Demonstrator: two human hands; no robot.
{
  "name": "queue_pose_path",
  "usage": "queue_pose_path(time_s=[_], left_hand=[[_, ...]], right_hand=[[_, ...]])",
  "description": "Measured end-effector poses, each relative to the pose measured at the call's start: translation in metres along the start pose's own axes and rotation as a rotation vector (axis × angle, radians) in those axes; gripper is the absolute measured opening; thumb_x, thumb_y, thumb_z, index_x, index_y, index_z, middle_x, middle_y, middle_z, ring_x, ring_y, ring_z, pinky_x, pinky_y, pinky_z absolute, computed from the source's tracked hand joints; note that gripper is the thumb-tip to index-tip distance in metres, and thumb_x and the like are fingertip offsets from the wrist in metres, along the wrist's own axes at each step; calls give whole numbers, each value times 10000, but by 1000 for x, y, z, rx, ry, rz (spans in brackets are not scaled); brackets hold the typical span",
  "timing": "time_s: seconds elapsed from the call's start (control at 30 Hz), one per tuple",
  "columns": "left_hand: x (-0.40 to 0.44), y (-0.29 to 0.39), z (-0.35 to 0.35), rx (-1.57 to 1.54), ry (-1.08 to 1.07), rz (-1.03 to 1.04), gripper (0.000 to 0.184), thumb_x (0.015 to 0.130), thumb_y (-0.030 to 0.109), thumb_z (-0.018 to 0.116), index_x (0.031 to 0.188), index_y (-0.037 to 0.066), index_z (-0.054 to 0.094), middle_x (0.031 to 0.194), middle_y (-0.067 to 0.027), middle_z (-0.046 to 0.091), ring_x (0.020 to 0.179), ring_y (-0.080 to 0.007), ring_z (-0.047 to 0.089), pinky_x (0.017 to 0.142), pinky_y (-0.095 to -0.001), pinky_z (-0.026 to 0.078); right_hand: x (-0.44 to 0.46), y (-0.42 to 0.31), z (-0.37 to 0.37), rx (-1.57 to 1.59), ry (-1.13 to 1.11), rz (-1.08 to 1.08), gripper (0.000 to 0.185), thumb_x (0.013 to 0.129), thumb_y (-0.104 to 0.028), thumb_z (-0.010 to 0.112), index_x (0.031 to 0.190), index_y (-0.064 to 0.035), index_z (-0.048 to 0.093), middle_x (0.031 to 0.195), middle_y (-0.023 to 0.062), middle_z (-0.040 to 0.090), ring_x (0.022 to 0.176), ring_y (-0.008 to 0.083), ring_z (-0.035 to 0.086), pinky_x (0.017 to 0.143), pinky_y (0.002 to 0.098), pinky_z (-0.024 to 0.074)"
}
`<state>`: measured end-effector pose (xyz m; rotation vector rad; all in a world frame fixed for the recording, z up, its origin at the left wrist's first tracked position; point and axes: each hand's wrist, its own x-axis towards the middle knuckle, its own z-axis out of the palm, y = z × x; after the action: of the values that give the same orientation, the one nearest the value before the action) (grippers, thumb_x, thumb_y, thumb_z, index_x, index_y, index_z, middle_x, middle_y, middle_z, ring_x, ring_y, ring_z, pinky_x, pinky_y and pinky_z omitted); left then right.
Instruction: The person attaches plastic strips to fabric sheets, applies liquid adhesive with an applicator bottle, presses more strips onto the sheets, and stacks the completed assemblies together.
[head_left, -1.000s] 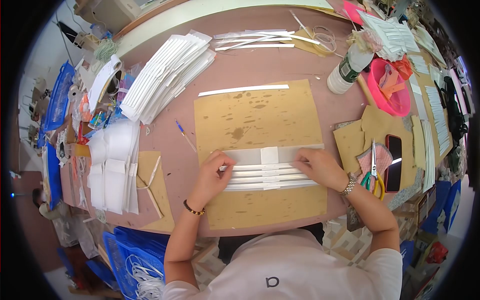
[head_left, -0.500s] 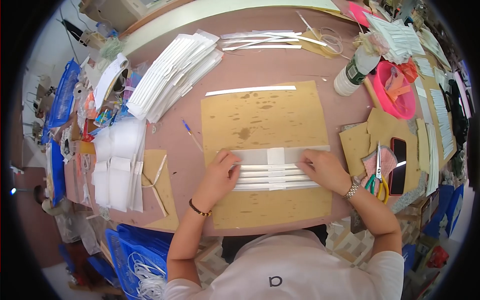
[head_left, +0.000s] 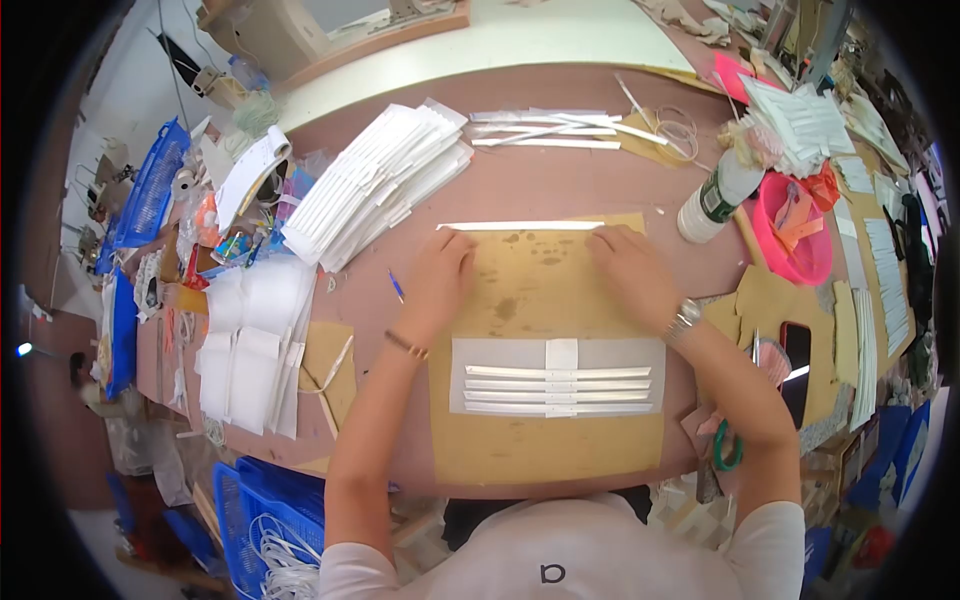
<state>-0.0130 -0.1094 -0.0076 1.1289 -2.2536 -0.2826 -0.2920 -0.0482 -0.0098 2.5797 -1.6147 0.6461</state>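
A narrow white strip (head_left: 522, 226) lies across the far edge of the stained brown board (head_left: 515, 300). My left hand (head_left: 443, 280) has its curled fingers at the strip's left end, and my right hand (head_left: 632, 275) pinches near the right end. The fingertips are partly hidden, so the grip on the left is less plain. Closer to me on the board rests a translucent white sheet (head_left: 618, 354). It carries several parallel white strips (head_left: 520, 386), crossed in the middle by a white band (head_left: 561, 354). Neither hand touches this sheet.
Stacked strip-covered sheets (head_left: 375, 180) and plain white sheets (head_left: 250, 345) lie at left, near a blue pen (head_left: 396, 286). Loose strips (head_left: 550, 130) are at the back. At right stand a bottle (head_left: 718, 197), a pink basin (head_left: 795, 240), a phone (head_left: 795, 372) and scissors (head_left: 727, 447).
Both hands have left the sheet with the parallel strips and reached forward to the single strip at the board's far edge. The camera view has shifted too.
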Motion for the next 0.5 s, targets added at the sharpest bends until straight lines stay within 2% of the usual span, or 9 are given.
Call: queue_pose_path(time_s=[0.03, 0.1, 0.13, 0.2, 0.27, 0.33, 0.4, 0.43, 0.5], left_hand=[[12, -10, 10, 6, 16, 7, 74, 830, 45, 569, 898, 16, 576, 896, -141, 553, 850, -336, 553, 735, -411, 449], [35, -25, 21, 312, 17, 185, 77, 802, 23, 532, 855, 41, 585, 851, -117, 549, 842, -303, 547, 742, -404, 421], [41, -30, 23, 316, 27, 193, 77, 802, 23, 532, 855, 41, 585, 851, -117, 549, 842, -303, 547, 742, -404, 421], [49, -37, 24, 342, -204, 186, 108, 772, 35, 528, 854, 58, 594, 834, -91, 553, 868, -270, 550, 766, -381, 400], [52, -40, 20, 320, -216, 186, 100, 763, 24, 544, 839, 56, 600, 835, -100, 559, 858, -287, 553, 762, -384, 422], [50, -37, 11, 293, -237, 178, 93, 755, 12, 560, 824, 53, 607, 835, -109, 565, 848, -305, 556, 757, -388, 443], [40, -33, -2, 24, -188, 37, 31, 795, 21, 630, 822, 35, 623, 828, -58, 592, 779, -220, 586, 691, -315, 465], [28, -31, -10, 12, -205, 32, 31, 795, 21, 630, 822, 35, 623, 828, -58, 592, 779, -220, 586, 691, -315, 465], [1, -20, -26, -548, -409, -330, 70, 841, 72, 685, 824, 22, 638, 806, 15, 610, 711, -94, 566, 623, -232, 452]], right_hand=[[13, 8, 17, -31, 12, -18, 182, 795, -85, 554, 961, -9, 554, 946, 130, 583, 923, 293, 555, 814, 401, 458], [32, 11, 30, -71, 41, -41, 198, 801, -74, 537, 988, -12, 553, 944, 126, 581, 914, 289, 554, 813, 396, 455], [35, 8, 34, -135, -5, -97, 203, 804, -70, 526, 998, -17, 557, 941, 121, 581, 913, 281, 555, 810, 391, 452], [39, 8, 38, -202, -47, -146, 210, 807, -67, 515, 1007, -22, 561, 938, 117, 580, 913, 273, 555, 808, 386, 450], [40, 10, 39, -248, -17, -188, 230, 804, -61, 515, 1027, -30, 563, 932, 99, 580, 906, 260, 556, 796, 377, 445], [42, 16, 30, -170, -47, -131, 240, 798, -55, 518, 1031, -27, 569, 921, 96, 578, 900, 262, 556, 798, 374, 442], [31, 12, 15, -83, -91, -62, 250, 792, -48, 521, 1034, -24, 574, 910, 93, 576, 893, 264, 556, 801, 370, 439], [22, 3, -5, 2, -44, 0, 232, 797, -48, 531, 1020, -23, 589, 898, 105, 581, 880, 272, 565, 793, 373, 445], [-1, -12, -36, 78, -8, 68, 214, 803, -47, 542, 1006, -23, 604, 885, 117, 587, 867, 280, 574, 785, 376, 451]])
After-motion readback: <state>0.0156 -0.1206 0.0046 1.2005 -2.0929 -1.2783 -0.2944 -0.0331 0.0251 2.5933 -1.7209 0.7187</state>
